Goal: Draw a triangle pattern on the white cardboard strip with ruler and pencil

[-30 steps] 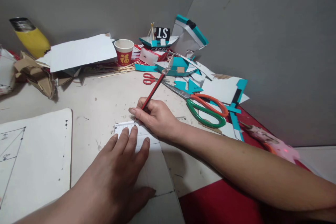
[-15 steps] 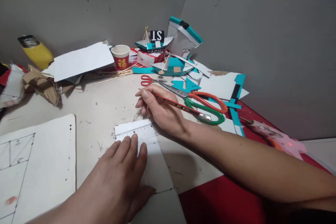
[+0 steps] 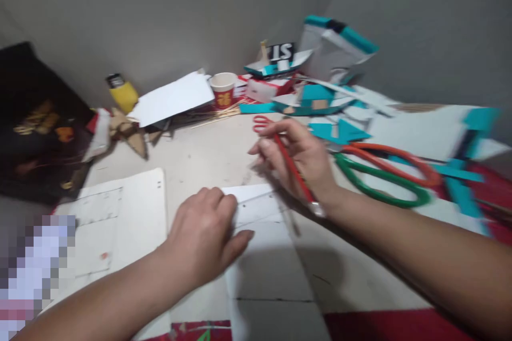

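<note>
A red pencil (image 3: 294,170) with a silvery end is held in my right hand (image 3: 310,157), above the far end of a white card strip (image 3: 276,266). Dark pencil lines cross that strip. Across its far part lies a clear ruler (image 3: 260,210). My left hand (image 3: 206,226) is closed at the ruler's left end, fingers curled and thumb lying to the right; the fingertips are hidden. Small red-handled scissors (image 3: 262,122) lie just beyond my right hand. Big scissors with orange and green handles (image 3: 424,200) are to its right.
A white board with drawn lines (image 3: 140,234) lies on the left. Along the back stand a red and white paper cup (image 3: 223,90), a yellow bottle (image 3: 124,96), and paper boats (image 3: 316,101). Card scraps (image 3: 420,128) cover the right side. A blurred-out person's part shows lower left.
The view has swung left, so things sit further right. My left fingers, flat on the ruler before, are now curled. My right hand still holds the pencil, now pointing more steeply.
</note>
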`<state>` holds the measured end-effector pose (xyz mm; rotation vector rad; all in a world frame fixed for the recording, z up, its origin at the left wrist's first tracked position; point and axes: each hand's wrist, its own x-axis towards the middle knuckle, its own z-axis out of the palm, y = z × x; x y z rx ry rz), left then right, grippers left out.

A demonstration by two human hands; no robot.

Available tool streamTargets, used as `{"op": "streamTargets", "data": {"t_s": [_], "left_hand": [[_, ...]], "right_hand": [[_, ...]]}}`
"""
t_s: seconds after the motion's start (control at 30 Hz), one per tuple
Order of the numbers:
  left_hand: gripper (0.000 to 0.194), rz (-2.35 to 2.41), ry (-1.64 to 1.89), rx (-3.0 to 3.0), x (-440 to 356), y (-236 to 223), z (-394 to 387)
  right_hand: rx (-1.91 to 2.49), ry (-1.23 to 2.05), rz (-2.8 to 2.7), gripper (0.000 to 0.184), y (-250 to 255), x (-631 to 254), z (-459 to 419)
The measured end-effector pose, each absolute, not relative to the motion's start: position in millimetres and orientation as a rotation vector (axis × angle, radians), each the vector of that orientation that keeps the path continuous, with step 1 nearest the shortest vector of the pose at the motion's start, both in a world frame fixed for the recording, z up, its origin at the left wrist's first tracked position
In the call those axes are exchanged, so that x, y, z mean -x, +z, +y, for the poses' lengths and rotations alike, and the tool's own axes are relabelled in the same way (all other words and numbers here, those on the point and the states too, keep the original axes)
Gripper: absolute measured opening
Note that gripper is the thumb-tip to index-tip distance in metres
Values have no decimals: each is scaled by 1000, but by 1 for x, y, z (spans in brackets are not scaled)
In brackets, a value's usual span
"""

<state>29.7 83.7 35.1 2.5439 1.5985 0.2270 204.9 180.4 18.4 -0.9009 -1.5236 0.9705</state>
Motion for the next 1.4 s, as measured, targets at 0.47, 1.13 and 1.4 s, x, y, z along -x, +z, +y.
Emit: {"op": "streamTargets", "data": {"t_s": [0.47, 1.13, 1.4], "left_hand": [[31, 1574, 219, -2498, -25, 25, 83], [42, 1702, 46, -2416, -28, 34, 80], [43, 1714, -3, -2361, -29, 38, 78]], "right_hand": [[1005, 823, -1651, 24, 10, -198, 177], [1071, 795, -1719, 38, 8, -200, 179], [1083, 800, -1738, 25, 18, -200, 177]]}}
